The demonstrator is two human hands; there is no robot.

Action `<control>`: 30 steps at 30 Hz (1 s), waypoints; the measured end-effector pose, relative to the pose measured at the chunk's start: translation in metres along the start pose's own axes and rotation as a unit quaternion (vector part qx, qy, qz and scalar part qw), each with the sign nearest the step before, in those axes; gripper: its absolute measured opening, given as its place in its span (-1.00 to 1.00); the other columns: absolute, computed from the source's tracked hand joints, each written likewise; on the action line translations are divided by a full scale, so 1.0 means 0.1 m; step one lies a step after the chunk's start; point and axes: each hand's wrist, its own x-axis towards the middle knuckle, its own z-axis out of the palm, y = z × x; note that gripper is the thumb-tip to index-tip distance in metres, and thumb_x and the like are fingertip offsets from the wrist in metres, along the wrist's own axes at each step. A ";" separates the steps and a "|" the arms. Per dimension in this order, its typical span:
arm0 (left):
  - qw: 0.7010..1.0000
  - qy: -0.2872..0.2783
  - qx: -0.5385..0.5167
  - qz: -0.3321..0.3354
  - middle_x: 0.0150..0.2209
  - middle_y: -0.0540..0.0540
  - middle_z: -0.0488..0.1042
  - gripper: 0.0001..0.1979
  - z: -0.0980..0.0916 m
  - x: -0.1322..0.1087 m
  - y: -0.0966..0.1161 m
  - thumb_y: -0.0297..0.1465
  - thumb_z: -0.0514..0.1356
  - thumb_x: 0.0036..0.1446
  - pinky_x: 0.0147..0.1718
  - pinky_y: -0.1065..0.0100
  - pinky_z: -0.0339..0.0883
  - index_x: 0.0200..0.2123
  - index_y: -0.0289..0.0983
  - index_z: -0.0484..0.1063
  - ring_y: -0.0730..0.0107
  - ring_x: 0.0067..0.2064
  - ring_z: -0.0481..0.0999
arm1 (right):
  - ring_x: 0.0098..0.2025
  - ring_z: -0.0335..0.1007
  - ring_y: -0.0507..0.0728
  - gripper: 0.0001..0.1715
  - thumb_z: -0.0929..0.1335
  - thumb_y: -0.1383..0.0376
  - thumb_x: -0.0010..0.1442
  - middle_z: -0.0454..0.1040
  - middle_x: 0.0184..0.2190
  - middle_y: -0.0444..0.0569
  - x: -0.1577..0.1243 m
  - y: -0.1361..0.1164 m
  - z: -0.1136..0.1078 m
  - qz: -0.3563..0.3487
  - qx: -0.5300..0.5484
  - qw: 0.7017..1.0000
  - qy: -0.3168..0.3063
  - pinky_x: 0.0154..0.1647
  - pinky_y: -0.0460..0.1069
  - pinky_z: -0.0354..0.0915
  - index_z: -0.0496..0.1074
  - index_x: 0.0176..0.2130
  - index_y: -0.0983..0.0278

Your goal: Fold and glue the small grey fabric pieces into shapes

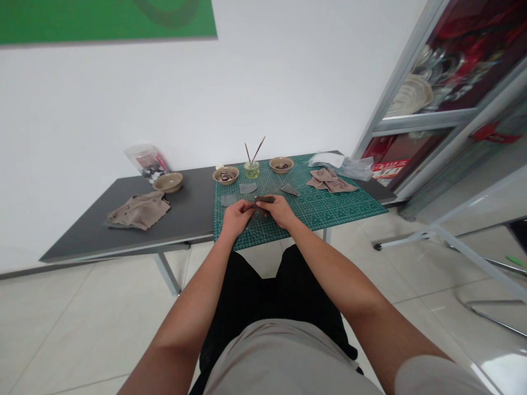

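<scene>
My left hand (pixel 237 218) and my right hand (pixel 281 210) meet over the front part of a green cutting mat (pixel 321 211). The right hand is closed on a small dark brown piece (pixel 264 199) that looks flat, like a folded sheet. My left fingers are pinched together against its left end; what they hold is too small to make out. Just beyond the hands lie grey flat squares, one (pixel 228 200) by the left hand and another (pixel 248 188) farther back. A clear packet (pixel 290 190) with something grey lies beyond my right hand.
On the mat stand a bowl of brown-and-pale pieces (pixel 226 175), a glass jar (pixel 252 170) with two thin sticks, another bowl (pixel 281 165), a brown cloth (pixel 329 181) and plastic bags (pixel 349 166). Left on the dark table (pixel 189 219) are a cloth (pixel 140 211), a bowl (pixel 168 182) and a clear container (pixel 147 162).
</scene>
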 end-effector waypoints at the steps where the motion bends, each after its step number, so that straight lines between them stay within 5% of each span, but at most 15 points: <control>1: 1.000 0.003 -0.006 -0.006 -0.49 0.04 0.49 -0.90 0.00 0.00 0.00 -0.37 0.21 -0.01 -0.37 0.41 0.26 -0.39 -0.26 0.46 0.44 -0.43 0.43 | -0.57 0.20 -0.02 -0.66 0.49 0.13 -0.11 0.39 -0.60 -0.15 0.00 0.00 -0.01 -0.002 0.001 1.000 -0.008 -0.56 -0.08 0.12 0.51 -0.40 0.34; 30: 1.000 -0.009 -0.007 0.008 -0.50 0.04 0.49 -0.94 0.05 -0.02 -0.08 -0.42 0.20 0.01 -0.39 0.40 0.27 -0.38 -0.24 0.45 0.43 -0.44 0.45 | -0.58 0.25 0.01 -0.61 0.48 0.06 -0.09 0.42 -0.58 -0.10 0.01 -0.01 0.02 0.006 -0.011 1.000 0.014 -0.54 -0.04 0.16 0.43 -0.46 0.33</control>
